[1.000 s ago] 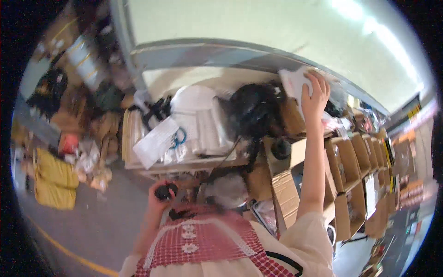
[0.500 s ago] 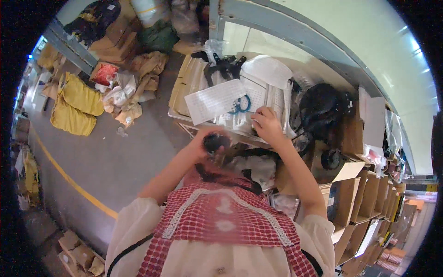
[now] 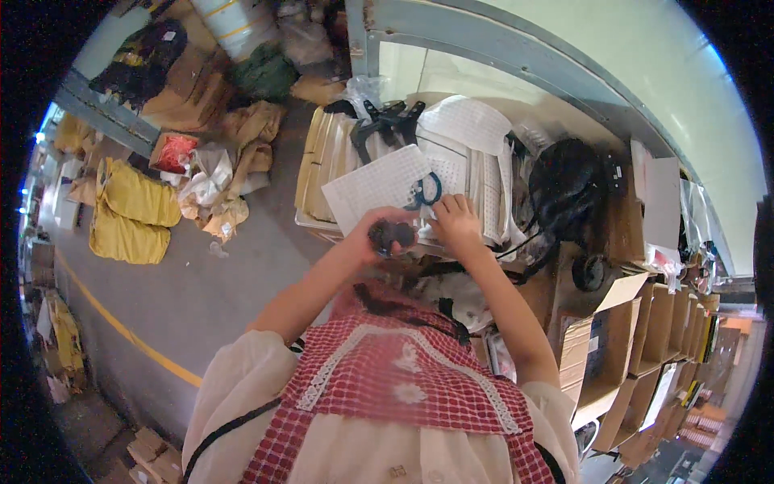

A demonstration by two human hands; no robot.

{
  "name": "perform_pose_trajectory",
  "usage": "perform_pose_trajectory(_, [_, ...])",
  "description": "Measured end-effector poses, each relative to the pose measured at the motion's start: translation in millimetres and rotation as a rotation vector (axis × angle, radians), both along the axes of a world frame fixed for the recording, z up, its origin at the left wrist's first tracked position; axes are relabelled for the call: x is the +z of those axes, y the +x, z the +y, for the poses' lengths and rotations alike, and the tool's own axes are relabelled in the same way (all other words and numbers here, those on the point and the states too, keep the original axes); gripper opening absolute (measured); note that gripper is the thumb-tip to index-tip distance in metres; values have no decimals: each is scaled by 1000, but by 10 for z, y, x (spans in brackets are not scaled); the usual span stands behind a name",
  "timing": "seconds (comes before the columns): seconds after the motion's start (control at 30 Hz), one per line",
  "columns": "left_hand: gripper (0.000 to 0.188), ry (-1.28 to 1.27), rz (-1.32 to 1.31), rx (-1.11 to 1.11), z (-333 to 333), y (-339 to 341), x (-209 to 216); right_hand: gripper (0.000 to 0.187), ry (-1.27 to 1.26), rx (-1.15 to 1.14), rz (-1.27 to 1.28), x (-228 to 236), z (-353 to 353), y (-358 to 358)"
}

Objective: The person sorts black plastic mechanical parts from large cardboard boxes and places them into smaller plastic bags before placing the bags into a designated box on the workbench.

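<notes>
My left hand [image 3: 369,226] is closed around a small dark rounded object [image 3: 392,237], too blurred to name. Just to its right, my right hand [image 3: 459,224] has its fingers bent and drawn toward the thumb; whatever they may hold is hidden. Beyond both hands, blue-handled scissors [image 3: 429,190] rest on a white sheet printed with rows of small marks [image 3: 375,189]. The sheet lies tilted over stacked papers and bags. Behind it sit black parts with several arms [image 3: 387,125], and another white sheet [image 3: 465,125] lies to their right.
A black plastic-wrapped bundle [image 3: 568,189] stands right of the papers. Open cardboard boxes [image 3: 609,355] line the right side. On the floor at left lie yellow sacks [image 3: 137,206], crumpled paper [image 3: 226,218] and a box with red contents [image 3: 173,152]. A grey-framed wall [image 3: 500,48] stands behind.
My left hand has moved slightly up and right with the dark object. My right hand has shifted a little down, nearer to it. The whole view has shifted slightly.
</notes>
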State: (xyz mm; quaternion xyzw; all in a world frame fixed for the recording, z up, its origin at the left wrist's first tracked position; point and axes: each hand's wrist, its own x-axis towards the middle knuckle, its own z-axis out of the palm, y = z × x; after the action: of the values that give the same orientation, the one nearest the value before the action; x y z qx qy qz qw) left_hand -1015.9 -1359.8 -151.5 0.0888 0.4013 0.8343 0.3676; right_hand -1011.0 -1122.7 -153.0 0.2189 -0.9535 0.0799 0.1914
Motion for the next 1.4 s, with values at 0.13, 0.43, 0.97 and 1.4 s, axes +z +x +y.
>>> perform_pose_trajectory(0.13, [54,41,-201,-69,-42,-104,-170,22,158,7,65,-15,-34,54])
perform_pose_trajectory(0.43, [30,-82,-443,-45,105,-260,-255,27,26,56,184,-147,-58,136])
perform_pose_trajectory(0.97, [44,-138,-775,-306,78,-637,-83,16,55,-65,373,-88,-248,235])
perform_pose_trajectory(1.4, [41,-362,-385,-319,120,-521,-59,16,0,19,338,-194,-231,224])
